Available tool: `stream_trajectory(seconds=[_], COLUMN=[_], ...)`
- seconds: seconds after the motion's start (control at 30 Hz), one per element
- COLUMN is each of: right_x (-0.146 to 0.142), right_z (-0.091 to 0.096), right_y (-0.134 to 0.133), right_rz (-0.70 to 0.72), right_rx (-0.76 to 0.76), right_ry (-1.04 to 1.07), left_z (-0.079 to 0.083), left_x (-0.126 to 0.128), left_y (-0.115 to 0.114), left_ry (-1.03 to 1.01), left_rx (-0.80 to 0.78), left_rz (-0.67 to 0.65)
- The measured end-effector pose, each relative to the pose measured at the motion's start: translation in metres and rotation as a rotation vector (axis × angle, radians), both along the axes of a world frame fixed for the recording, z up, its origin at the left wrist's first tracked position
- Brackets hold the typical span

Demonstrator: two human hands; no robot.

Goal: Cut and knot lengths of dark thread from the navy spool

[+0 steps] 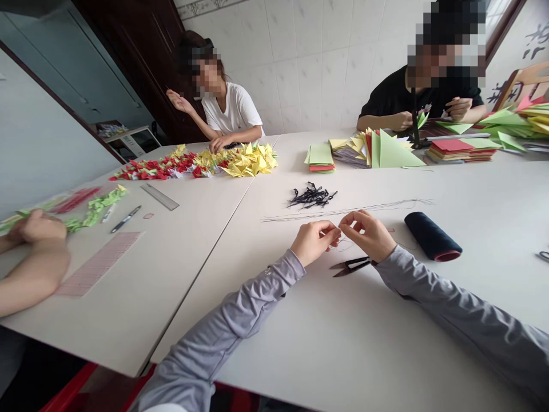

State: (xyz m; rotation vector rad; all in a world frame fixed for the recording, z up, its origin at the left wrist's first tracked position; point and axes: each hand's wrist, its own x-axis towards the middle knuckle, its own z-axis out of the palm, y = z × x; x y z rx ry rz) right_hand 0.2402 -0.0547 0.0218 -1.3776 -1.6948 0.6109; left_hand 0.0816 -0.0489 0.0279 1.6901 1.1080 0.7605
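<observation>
My left hand (316, 241) and my right hand (368, 233) meet above the table, their thumbs and fingers pinched close together. They hold a fine dark thread (344, 246), which hangs in loose loops below the fingertips; its ends at the fingers are too small to make out. Under my right wrist lies a pair of black thread snips (350, 266). To the right, a cone of dark navy thread (429, 233) rests on its side. Beyond my hands are several long cut threads (317, 217) laid lengthwise and a small pile of knotted black loops (313, 195).
Folded paper cranes (251, 160) and stacks of coloured paper (321, 157) line the far side, where two people sit. At left, another person's arm (40, 252) rests near a ruler (159, 196), a pen (126, 219) and a pink lined sheet (100, 263). A seam divides the tables.
</observation>
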Motion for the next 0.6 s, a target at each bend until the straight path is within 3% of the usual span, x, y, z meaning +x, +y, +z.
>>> stream_trajectory(seconds=[0.37, 0.6], right_x=[-0.0001, -0.0034], right_z=[-0.0048, -0.0019], right_y=[0.0032, -0.0008], right_rz=[0.022, 0.096], right_rx=[0.023, -0.162], right_ry=[0.058, 0.242], left_z=[-0.0028, -0.0053], left_x=[-0.0003, -0.0008], left_y=[0.0008, 0.0025], left_ry=[-0.01, -0.007], left_rx=[0.021, 0.03], left_rz=[-0.018, -0.026])
